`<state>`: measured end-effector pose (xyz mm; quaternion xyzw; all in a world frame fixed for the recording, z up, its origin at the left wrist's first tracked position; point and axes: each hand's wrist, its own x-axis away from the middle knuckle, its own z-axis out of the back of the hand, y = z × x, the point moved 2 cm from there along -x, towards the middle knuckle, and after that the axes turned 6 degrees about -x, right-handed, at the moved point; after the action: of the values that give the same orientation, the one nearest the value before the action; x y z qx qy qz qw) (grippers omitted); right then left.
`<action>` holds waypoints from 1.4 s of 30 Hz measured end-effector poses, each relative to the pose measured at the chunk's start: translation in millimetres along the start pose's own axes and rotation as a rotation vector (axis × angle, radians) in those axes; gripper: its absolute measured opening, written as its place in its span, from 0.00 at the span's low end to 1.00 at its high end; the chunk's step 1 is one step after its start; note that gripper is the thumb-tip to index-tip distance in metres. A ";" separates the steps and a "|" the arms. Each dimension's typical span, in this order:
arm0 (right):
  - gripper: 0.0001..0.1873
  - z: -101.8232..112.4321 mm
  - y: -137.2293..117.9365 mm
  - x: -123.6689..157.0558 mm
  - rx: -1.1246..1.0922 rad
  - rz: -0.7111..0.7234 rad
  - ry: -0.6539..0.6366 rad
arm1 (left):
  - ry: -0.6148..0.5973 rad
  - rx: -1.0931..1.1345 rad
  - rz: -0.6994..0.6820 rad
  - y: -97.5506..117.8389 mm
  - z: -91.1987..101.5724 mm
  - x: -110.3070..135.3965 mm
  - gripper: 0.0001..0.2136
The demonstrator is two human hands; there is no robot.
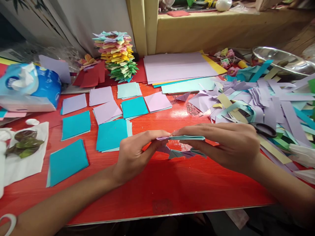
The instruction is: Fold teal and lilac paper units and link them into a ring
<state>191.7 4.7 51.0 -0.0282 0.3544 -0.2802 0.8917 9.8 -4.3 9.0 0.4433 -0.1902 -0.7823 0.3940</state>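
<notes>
Between my two hands, above the red table, is a folded-paper strip (188, 138) in pale purple and mint, seen edge-on. My left hand (140, 154) pinches its left end between thumb and fingers. From the other side my right hand (228, 144) grips it, fingers on top and thumb beneath. A zigzag of folded purple and mint pieces (182, 153) shows just below the strip, and I cannot tell how the two are joined. Left of my hands lie stacks of square paper, the nearest being a teal stack (112, 134).
A layered folded-paper tower (118, 55) stands at the back. Large purple sheets (177, 67) lie behind my hands. On the right are heaped paper strips (275, 101), black-handled scissors (264, 129) and a metal bowl (278, 54). A blue tissue pack (46, 87) sits left.
</notes>
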 end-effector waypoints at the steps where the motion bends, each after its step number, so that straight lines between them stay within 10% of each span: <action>1: 0.07 0.1 -0.2 0.2 -0.009 0.000 0.001 | -0.001 -0.003 0.002 0.2 0.1 -0.1 0.10; 42: 0.12 -1.2 -3.6 -1.1 -0.171 0.014 -0.003 | 0.012 -0.133 -0.077 2.4 -0.9 0.0 0.09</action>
<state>188.6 2.5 51.6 -0.1019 0.3759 -0.2425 0.8885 11.6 -5.8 10.1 0.4279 -0.1184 -0.8050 0.3935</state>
